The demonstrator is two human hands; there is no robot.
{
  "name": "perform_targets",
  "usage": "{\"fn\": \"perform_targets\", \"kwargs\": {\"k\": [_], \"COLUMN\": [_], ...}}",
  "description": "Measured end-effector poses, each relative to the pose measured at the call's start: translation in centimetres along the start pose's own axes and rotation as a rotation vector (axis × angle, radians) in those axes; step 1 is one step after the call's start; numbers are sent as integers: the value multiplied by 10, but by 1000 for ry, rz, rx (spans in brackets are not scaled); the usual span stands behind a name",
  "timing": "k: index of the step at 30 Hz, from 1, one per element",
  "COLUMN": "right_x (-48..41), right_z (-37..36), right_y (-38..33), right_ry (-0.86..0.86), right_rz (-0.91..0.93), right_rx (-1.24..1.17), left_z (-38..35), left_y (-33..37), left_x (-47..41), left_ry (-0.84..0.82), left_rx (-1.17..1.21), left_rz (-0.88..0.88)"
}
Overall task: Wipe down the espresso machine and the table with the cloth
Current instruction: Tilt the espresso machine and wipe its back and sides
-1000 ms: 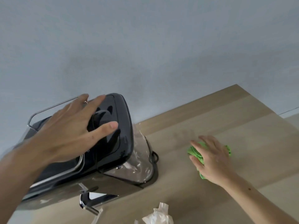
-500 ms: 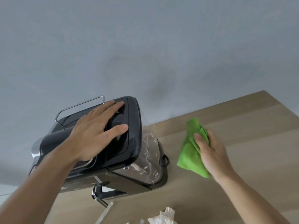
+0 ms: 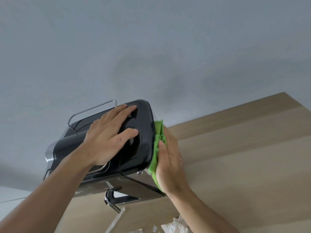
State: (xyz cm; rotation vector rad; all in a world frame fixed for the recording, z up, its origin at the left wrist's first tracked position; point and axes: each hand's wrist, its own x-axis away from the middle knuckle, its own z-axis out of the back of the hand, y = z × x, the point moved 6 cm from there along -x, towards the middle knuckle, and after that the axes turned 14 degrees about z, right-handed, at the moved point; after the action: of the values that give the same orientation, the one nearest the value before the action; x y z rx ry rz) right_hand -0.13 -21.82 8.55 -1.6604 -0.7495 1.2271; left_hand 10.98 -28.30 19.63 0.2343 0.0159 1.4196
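Right hand (image 3: pixel 170 158) now against right side of espresso machine (image 3: pixel 143 148), flat palm pressing green cloth (image 3: pixel 158 132) there, no longer mid-air. Left hand (image 3: pixel 107 137) flat, fingers spread, resting on machine's black top. Machine on wooden table (image 3: pixel 244 157); grey wall (image 3: pixel 151 47) behind.

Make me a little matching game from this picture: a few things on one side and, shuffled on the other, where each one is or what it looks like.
Things
1. left hand
2. cloth
3. table
4. espresso machine

Descriptions
A. light wood, with the machine standing on it
B. green, pressed against the machine's side by the right hand
C. glossy black on top, shiny metal lower down
D. lying flat on the machine's top, fingers spread

Pairs: 1-D, 2-B, 3-A, 4-C.
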Motion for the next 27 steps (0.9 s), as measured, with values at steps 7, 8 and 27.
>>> {"fn": "perform_targets", "kwargs": {"k": [7, 8, 27], "right_x": [7, 7, 62], "right_z": [0, 0, -21], "right_y": [-20, -17, 6], "right_ry": [184, 195, 303], "right_rz": [244, 234, 373], "right_rx": [60, 51, 392], "left_z": [2, 2, -1], "left_y": [0, -2, -11], "left_x": [-1, -2, -2], "left_ry": [-72, -98, -264], "left_rx": [30, 16, -235], "left_rz": [-61, -65, -146]}}
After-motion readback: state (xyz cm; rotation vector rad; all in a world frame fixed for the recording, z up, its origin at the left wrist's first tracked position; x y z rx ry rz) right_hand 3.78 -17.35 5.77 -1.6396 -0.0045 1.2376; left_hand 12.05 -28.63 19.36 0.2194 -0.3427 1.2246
